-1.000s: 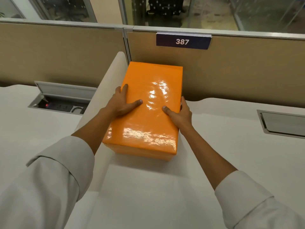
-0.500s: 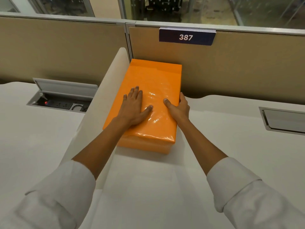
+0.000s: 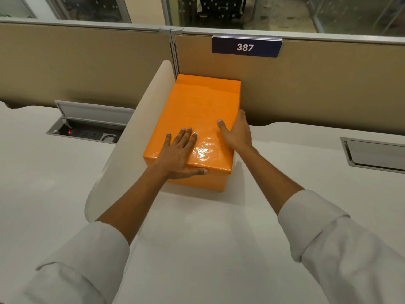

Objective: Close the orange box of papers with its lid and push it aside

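Note:
The orange box [image 3: 197, 106] stands on the white desk [image 3: 208, 227] with its glossy orange lid on, so the papers are hidden. Its far end is up against the tan partition [image 3: 317, 88] and its left side runs along the white divider [image 3: 131, 137]. My left hand [image 3: 179, 154] lies flat on the near part of the lid, fingers spread, thumb along the front edge. My right hand [image 3: 237, 132] clasps the box's right side, thumb on top of the lid and fingers down the side.
A blue number plate reading 387 [image 3: 245, 47] hangs on the partition above the box. An open socket hatch [image 3: 87, 132] with a cable sits in the desk left of the divider. A shut hatch [image 3: 377, 153] lies at the right.
The box has slid away from me until it meets the partition. My left hand moved from the box's left edge onto the near part of the lid. My right hand stayed on the right side.

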